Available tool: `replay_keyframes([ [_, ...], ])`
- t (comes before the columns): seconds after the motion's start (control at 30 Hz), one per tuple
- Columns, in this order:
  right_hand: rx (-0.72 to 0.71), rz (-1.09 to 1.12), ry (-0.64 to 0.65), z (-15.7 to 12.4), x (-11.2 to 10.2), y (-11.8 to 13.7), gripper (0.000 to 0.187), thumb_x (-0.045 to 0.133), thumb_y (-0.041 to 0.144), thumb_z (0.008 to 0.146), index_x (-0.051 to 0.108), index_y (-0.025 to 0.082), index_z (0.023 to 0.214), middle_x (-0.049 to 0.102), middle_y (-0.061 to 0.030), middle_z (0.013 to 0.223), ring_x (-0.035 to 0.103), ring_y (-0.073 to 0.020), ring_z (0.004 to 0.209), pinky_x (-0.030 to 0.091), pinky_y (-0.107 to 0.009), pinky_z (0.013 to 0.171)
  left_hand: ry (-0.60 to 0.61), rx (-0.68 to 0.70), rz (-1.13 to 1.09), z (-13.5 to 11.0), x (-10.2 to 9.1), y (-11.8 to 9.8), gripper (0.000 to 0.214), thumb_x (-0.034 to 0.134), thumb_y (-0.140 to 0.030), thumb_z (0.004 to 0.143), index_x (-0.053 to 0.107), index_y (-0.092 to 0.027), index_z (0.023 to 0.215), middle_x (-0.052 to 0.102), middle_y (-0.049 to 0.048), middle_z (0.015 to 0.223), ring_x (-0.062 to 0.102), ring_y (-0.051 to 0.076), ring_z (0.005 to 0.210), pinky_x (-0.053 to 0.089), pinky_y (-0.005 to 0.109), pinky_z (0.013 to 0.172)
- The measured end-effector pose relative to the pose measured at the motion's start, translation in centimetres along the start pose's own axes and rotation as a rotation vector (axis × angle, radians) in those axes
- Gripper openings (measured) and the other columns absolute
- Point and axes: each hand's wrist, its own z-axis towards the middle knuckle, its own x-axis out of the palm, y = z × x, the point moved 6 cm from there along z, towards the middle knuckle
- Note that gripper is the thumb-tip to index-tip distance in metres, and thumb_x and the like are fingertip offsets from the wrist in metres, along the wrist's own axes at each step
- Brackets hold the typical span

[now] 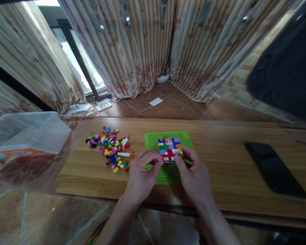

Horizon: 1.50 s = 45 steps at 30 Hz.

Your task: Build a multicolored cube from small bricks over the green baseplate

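A green studded baseplate [168, 177] lies on the wooden table, and a squarish block built of many coloured toy bricks [169, 146] stands on it. At the block's near left corner my left hand [144, 173] is closed in a pinch of thumb and forefinger; whatever it may hold there is too small to make out. My right hand [196, 173] grips the block's right side, its thumb at the near right corner and its fingers along the right edge. Part of the baseplate is hidden behind both hands.
Left of the baseplate is a loose pile of coloured toy bricks [113, 144]. A clear plastic bin [33, 131] stands at the table's left end. Toward the right lies a dark flat phone-like slab [274, 168]. Curtains [132, 51] hang beyond the table.
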Motion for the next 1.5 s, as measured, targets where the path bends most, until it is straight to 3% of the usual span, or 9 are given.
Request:
replay_keyframes([
  [1.5,-0.059,-0.036,-0.007,-0.04,-0.02,0.10,0.043,0.055,0.043,0.086,0.061,0.016,0.118,0.067,-0.0152,0.116,0.063,-0.0270,0.103,0.048,-0.047,0.092,0.000,0.034,0.090,-0.18,-0.04,-0.16,0.012,0.061,-0.014,0.085,0.069,-0.021,0.081,0.071,0.0018,0.084,0.066,0.012,0.077,0.052,0.022,0.070],
])
